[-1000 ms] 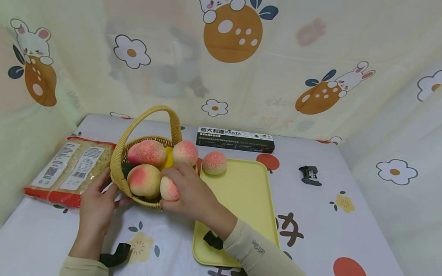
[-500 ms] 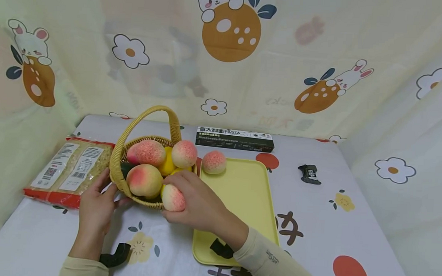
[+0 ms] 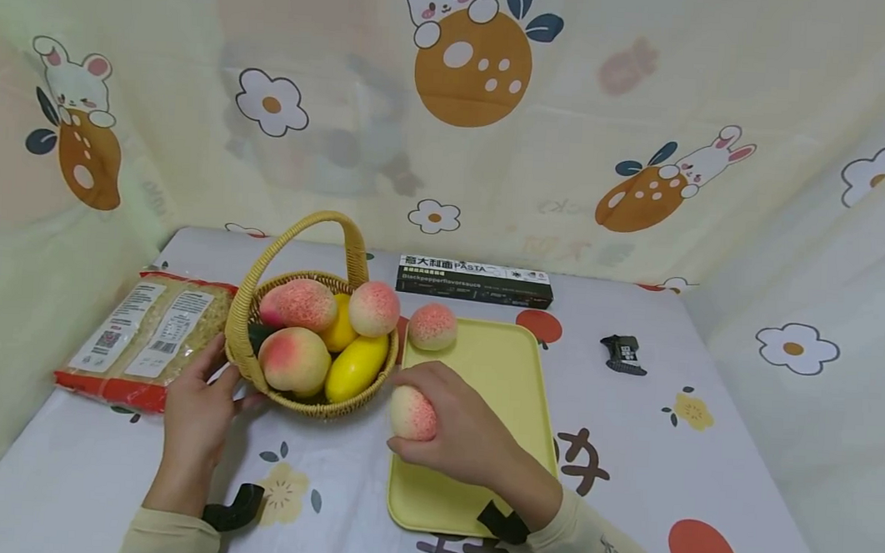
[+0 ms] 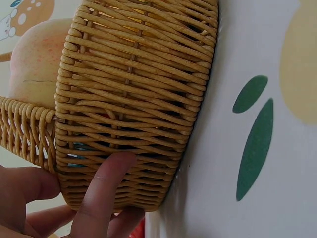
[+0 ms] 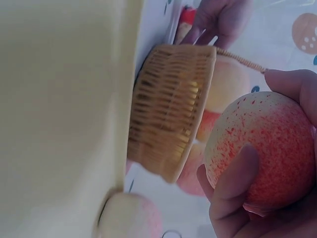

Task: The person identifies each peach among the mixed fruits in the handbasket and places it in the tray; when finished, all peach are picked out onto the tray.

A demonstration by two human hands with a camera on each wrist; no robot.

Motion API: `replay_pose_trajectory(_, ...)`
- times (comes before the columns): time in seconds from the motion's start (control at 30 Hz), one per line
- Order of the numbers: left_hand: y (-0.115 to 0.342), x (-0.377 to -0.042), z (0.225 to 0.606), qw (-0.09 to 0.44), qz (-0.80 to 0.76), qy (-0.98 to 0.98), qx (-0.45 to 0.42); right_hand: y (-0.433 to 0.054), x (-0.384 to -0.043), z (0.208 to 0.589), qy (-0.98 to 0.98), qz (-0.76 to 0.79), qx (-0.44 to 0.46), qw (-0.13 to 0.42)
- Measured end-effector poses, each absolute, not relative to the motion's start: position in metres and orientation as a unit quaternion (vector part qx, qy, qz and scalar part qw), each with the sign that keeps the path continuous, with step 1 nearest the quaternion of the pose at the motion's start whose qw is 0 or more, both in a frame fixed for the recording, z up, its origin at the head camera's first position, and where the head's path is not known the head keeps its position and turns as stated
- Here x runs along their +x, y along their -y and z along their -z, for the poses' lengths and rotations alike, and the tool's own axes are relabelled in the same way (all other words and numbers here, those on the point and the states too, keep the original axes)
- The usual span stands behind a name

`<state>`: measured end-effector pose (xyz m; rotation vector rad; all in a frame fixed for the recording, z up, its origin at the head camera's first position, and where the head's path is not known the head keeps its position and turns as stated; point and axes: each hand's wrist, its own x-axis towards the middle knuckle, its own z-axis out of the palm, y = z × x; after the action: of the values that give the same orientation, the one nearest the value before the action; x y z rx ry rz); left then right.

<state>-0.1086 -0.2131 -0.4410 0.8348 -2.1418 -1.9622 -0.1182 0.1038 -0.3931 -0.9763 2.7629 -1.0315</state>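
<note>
In the head view, a handled wicker basket [image 3: 314, 407] holds pink-speckled peaches [image 3: 375, 309], a yellow-pink peach [image 3: 294, 361], yellow lemon-like fruits [image 3: 357, 369] and a partly hidden dark green item. My left hand [image 3: 198, 418] rests against the basket's left outer wall; the left wrist view has one finger [image 4: 106, 186] lying straight along the weave [image 4: 124, 94]. My right hand [image 3: 472, 437] grips another speckled peach [image 3: 413, 413] between thumb and fingers, above the left part of a yellow tray [image 3: 485, 387]. The right wrist view shows that peach [image 5: 262, 153] up close, clear of the basket.
One speckled peach [image 3: 432, 327] sits at the tray's far left corner. Behind the tray lies a black-and-white pasta box [image 3: 475, 281]. A clear bag with red edges [image 3: 146, 336] is left of the basket. A small black packet [image 3: 622, 354] lies to the right.
My right hand has lifted the peach out of the basket and carried it right, over the tray, uncovering a yellow fruit. The left hand stays at the basket.
</note>
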Motion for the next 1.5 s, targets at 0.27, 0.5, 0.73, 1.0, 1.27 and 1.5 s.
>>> replay_pose_trajectory(0.27,0.212,-0.107,0.444,0.046,0.647,0.711,0.272,-0.139,-0.120,0.394,-0.904,0.326,-0.275,0.011)
replay_pose_trajectory(0.5,0.213,-0.107,0.442,0.058,0.641,0.717,0.267,-0.170,-0.135,0.403,-0.920,0.317,-0.229,-0.005)
replay_pose_trajectory(0.73,0.212,-0.108,0.441,0.064,0.637,0.721,0.266,-0.194,-0.167,0.412,-0.927,0.318,-0.198,-0.015)
replay_pose_trajectory(1.0,0.212,-0.108,0.441,0.065,0.634,0.720,0.273,-0.206,-0.205,0.418,-0.930,0.310,-0.194,-0.019)
replay_pose_trajectory(1.27,0.212,-0.108,0.443,0.062,0.629,0.723,0.278,-0.200,-0.234,0.435,-0.936,0.298,-0.189,0.004)
replay_pose_trajectory(1.5,0.213,-0.109,0.446,0.064,0.628,0.723,0.279,-0.190,-0.250,0.436,-0.942,0.263,-0.207,0.021)
